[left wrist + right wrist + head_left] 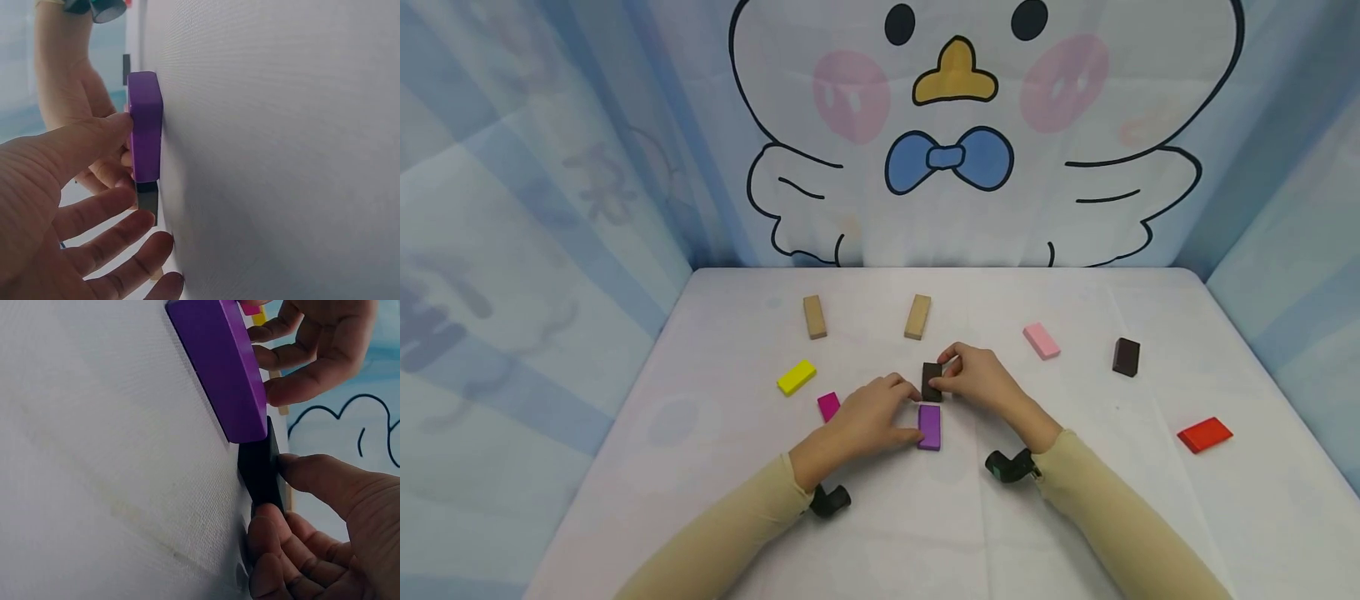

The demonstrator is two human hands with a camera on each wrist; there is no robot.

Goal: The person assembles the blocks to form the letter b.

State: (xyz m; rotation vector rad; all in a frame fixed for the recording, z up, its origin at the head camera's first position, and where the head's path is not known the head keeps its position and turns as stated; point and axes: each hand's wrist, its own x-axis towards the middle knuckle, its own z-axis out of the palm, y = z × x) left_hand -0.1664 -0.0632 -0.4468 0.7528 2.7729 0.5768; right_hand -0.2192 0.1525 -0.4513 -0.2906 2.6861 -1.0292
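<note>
The right hand [981, 381] pinches a black block [932, 381] between thumb and fingertips, holding it at the far end of the purple block [928, 427], which lies flat on the desk [1075, 517] near the middle; the two blocks meet end to end, seemingly so that they line up in a row. The left hand [868, 417] has its fingers spread and relaxed, the thumb pressing the purple block's left side (probably to steady it while the black one is set against it). In the right wrist view the black block [259, 465] touches the purple block's [219, 362] end. Around them lie a magenta block [828, 406] and a yellow block [796, 377] to the left, two wooden blocks [814, 317] farther off, and a pink block [1041, 341], a dark brown block [1126, 357] and a red block [1205, 434] to the right, all well apart. Nothing stands in the way of the hands.
</note>
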